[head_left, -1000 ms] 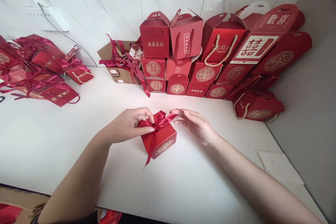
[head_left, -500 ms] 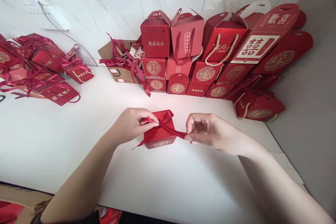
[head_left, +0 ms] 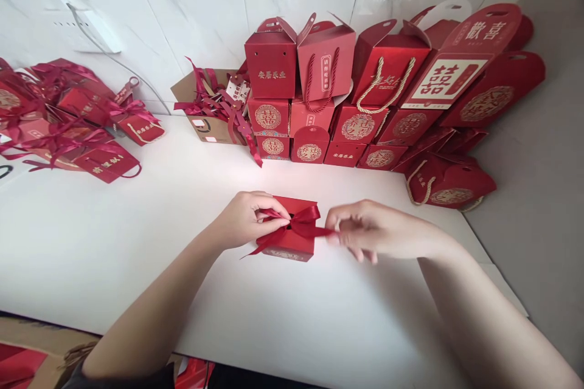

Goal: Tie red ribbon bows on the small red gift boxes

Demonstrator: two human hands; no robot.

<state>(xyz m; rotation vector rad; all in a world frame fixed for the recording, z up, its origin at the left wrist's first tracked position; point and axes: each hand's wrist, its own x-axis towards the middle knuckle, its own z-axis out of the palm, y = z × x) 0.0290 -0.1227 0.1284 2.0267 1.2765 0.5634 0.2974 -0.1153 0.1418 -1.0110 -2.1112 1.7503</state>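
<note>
A small red gift box with a pale gold print on its front stands on the white table in front of me. A shiny red ribbon forms a bow on its top. My left hand pinches the ribbon at the knot and left loop between thumb and fingers. To the right of the box, my right hand, slightly blurred, holds the ribbon's right tail between thumb and forefinger. One loose tail hangs over the box's left front edge.
Red boxes are stacked against the tiled wall, several with rope handles. A brown carton of ribbons and tags stands beside them. Finished-looking bowed boxes pile up at the left. Another carton sits below the table's front edge.
The box and my left hand have shifted a little to the right. The bow's right loop looks fuller, and my right hand has moved slightly right with the ribbon tail.
</note>
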